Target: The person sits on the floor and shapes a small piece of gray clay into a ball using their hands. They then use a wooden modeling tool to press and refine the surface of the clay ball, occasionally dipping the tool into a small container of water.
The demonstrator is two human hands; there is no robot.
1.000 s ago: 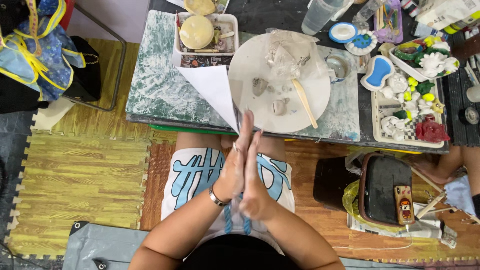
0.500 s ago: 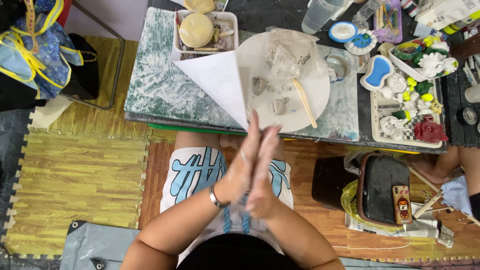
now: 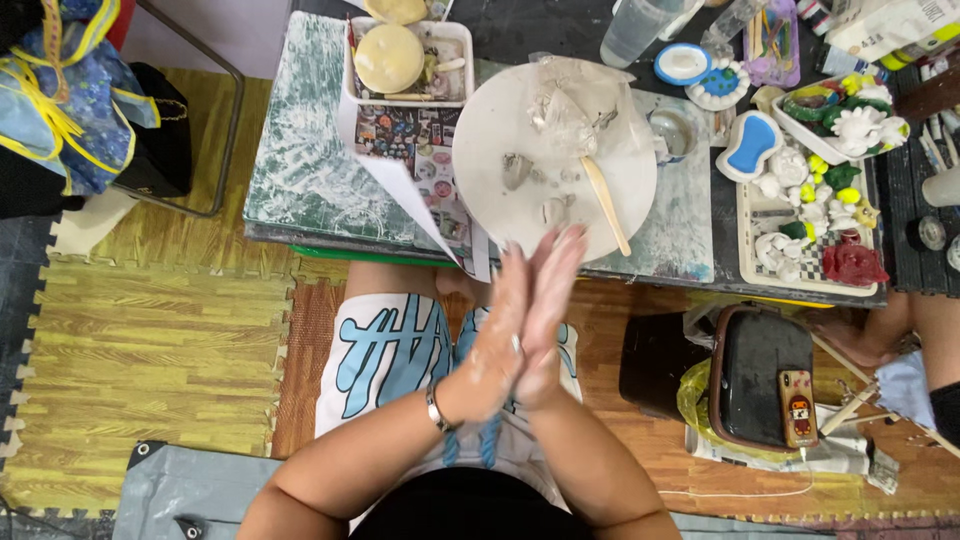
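Low in the middle of the frame the left hand (image 3: 497, 345) and the right hand (image 3: 545, 320) are pressed palm to palm, fingers stretched flat and pointing up toward the table edge, both dusted pale with clay. Whether a small lump sits between the palms I cannot tell; nothing shows at their edges. A bracelet (image 3: 436, 408) circles the left wrist.

Just above the fingertips, in the upper middle, lies the round white board (image 3: 500, 130), with a few small grey clay bits (image 3: 517, 170) on it and a wooden stick (image 3: 605, 205) slanting across its right half. A crumpled clear plastic sheet (image 3: 565, 95) rests at its top. To the left a sheet of paper (image 3: 410, 200) hangs over the green marbled table (image 3: 300, 170). At the upper right a tray of painted figures (image 3: 815, 225) stands well apart from the hands.

If the palms are rolling clay, it looks wise to keep them flat and even, pressure light, sliding one against the other in short strokes, and to stay over the lap or the board so crumbs drop somewhere easy to gather, clear of the paper's loose corner
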